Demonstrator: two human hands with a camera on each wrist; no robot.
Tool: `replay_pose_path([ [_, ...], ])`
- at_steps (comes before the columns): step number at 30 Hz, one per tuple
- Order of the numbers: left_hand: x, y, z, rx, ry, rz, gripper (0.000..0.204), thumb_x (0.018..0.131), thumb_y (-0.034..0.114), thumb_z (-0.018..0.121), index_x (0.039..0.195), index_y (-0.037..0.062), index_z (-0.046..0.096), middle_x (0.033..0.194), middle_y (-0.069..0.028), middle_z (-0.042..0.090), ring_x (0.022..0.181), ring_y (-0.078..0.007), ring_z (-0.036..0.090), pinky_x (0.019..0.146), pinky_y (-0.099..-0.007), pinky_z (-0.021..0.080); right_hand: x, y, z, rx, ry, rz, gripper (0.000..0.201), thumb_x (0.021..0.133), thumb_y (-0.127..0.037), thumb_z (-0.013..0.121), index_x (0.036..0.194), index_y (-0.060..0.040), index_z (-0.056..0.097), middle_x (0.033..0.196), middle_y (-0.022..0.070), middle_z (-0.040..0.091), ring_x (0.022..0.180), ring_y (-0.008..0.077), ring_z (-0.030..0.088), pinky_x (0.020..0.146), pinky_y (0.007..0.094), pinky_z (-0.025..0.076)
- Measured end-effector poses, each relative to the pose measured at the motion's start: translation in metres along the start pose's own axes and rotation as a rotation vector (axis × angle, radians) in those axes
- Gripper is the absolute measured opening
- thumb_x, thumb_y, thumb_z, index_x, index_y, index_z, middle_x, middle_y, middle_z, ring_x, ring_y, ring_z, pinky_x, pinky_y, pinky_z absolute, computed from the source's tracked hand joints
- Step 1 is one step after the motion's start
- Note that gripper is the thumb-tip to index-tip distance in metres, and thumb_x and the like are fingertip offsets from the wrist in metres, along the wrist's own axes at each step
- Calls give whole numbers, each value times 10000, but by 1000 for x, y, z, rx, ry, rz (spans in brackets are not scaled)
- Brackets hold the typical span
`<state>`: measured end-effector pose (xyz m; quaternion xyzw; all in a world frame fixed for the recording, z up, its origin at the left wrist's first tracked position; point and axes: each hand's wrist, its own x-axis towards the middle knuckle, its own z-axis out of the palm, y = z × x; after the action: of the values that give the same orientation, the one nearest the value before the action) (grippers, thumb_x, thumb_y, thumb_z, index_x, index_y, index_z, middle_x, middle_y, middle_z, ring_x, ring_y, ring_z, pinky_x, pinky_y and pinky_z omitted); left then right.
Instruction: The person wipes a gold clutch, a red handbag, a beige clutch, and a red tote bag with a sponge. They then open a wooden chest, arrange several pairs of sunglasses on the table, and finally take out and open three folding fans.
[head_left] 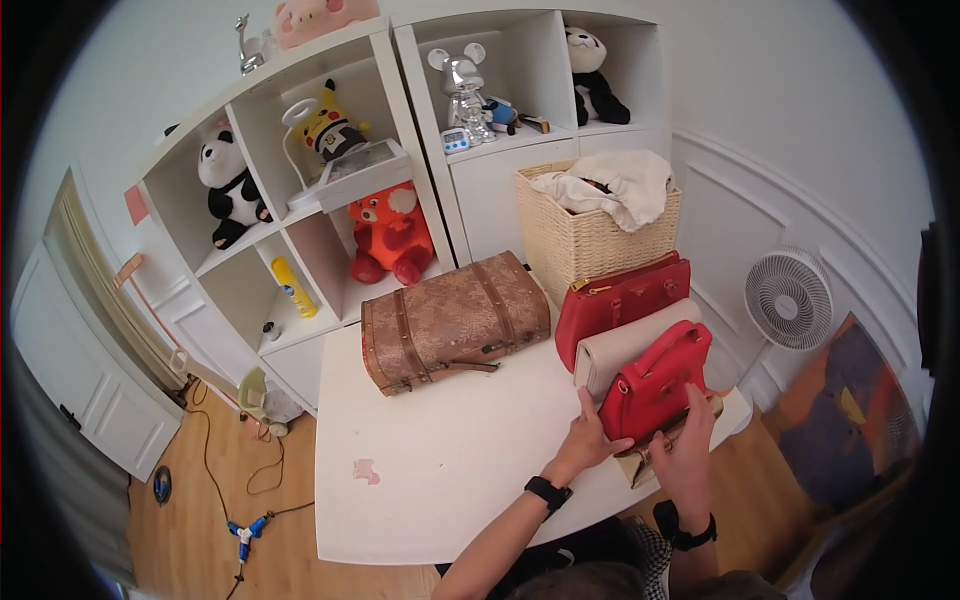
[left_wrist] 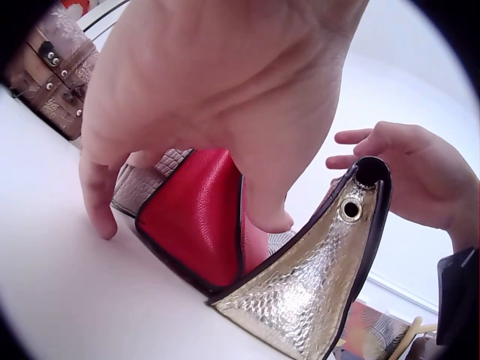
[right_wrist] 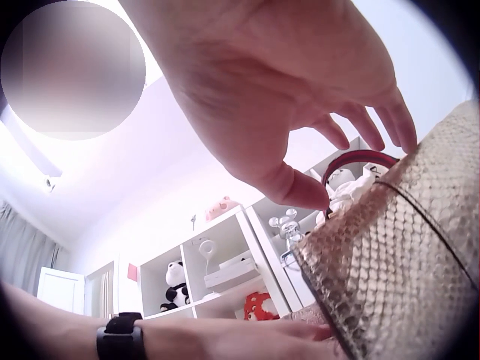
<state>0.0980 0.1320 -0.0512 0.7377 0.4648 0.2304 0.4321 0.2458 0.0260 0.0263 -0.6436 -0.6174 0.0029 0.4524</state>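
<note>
A red handbag (head_left: 655, 385) stands upright near the table's right end, between a beige bag (head_left: 630, 345) and a gold snakeskin-textured bag (right_wrist: 409, 247). My left hand (head_left: 590, 440) is spread about the red bag's near side. In the left wrist view its fingers reach down on the beige bag's side and its thumb lies by the red bag's front. My right hand (head_left: 683, 455) is at the gold bag, with relaxed fingers and the thumb at its top edge in the right wrist view. The gold bag's open-sided end (left_wrist: 300, 292) faces the left wrist camera.
A darker red handbag (head_left: 625, 305) stands behind the beige one, before a woven basket (head_left: 595, 245) with cloth in it. A brown patterned case (head_left: 455, 320) lies on the white table (head_left: 400, 520). Beyond the right edge stands a fan (head_left: 788, 298); shelves with toys line the back.
</note>
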Motion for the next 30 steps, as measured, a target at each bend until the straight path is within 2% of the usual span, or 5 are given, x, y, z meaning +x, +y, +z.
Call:
replay_pose_path([
  [7,3,-14,1,28,27,76,1362,772,507,795,1430,-154,-196,1294,-437,473,1186,-491,552,1030,-398,450,-6,-4,11,10,-66,4,710,732,13,641,1391,37,377,1427,284,346,1294,464,356,1098,525,293],
  [12,-30,-35,-39,208,-59,146,1168,804,534,750,1500,-112,70,1377,-403,427,1304,-455,466,1112,-402,364,-3,-28,21,18,-92,-125,580,734,-3,644,1292,-15,487,1345,218,470,1246,416,426,1058,483,345],
  [16,-97,-35,-113,319,-126,7,921,841,529,701,1449,-67,350,1392,-337,468,1298,-424,481,1102,-426,373,11,-86,48,246,-269,-166,487,751,-35,659,1221,-27,535,1270,176,556,1203,379,481,1032,466,361],
  [21,-148,-96,-181,536,76,-336,929,803,518,729,1458,-29,361,1384,-320,483,1302,-438,471,1089,-468,391,33,-123,146,188,-771,-230,349,803,-143,649,1122,-10,596,1183,198,618,1009,394,631,886,517,474],
  [30,-147,-163,-219,646,84,-584,1157,651,535,841,1527,60,252,1514,-315,290,1405,-499,290,1074,-713,256,79,-111,281,-159,-744,-39,456,818,-133,654,1193,75,498,1197,272,584,1042,431,634,879,485,531],
])
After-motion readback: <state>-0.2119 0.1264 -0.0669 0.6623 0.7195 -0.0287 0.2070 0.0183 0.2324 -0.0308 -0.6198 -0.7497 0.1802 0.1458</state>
